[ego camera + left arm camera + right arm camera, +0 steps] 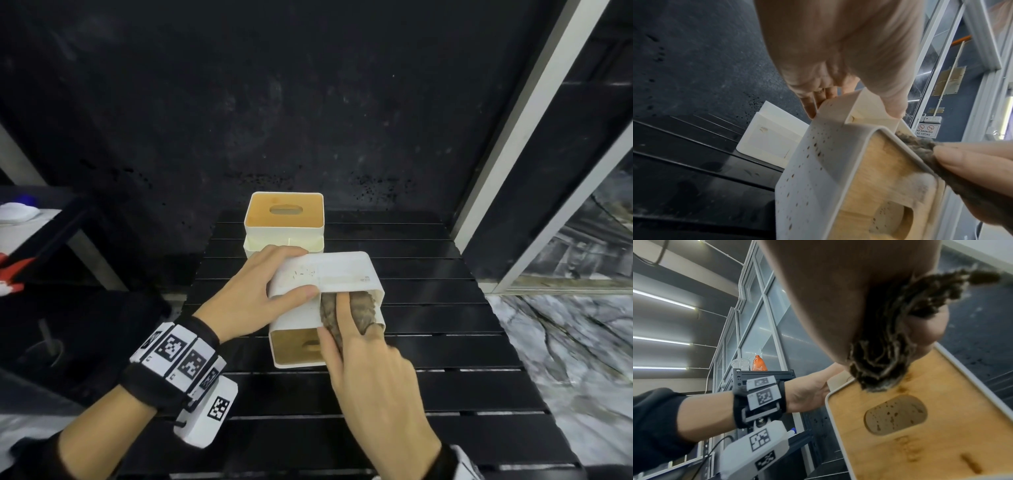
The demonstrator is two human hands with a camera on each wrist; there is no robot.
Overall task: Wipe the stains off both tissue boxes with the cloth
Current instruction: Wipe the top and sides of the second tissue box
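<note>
A white tissue box point(329, 277) with a wooden lid lies tipped toward me, its lid point(941, 402) facing me. My left hand point(260, 294) grips its left end, thumb on the near face and fingers over the top. My right hand point(359, 346) presses a grey-brown cloth point(359, 308) against the near upper face, fingers curled round the cloth. Brown specks dot the box's side point(809, 162) and show inside the lid's slot point(894, 415). A second white tissue box point(284, 219) stands upright behind, its wooden lid up.
Both boxes are on a black slatted table point(445, 342) against a dark speckled wall. A white frame and marble-patterned floor point(565, 342) lie to the right. A black shelf point(51, 240) stands to the left, with an orange bottle point(758, 363) on top.
</note>
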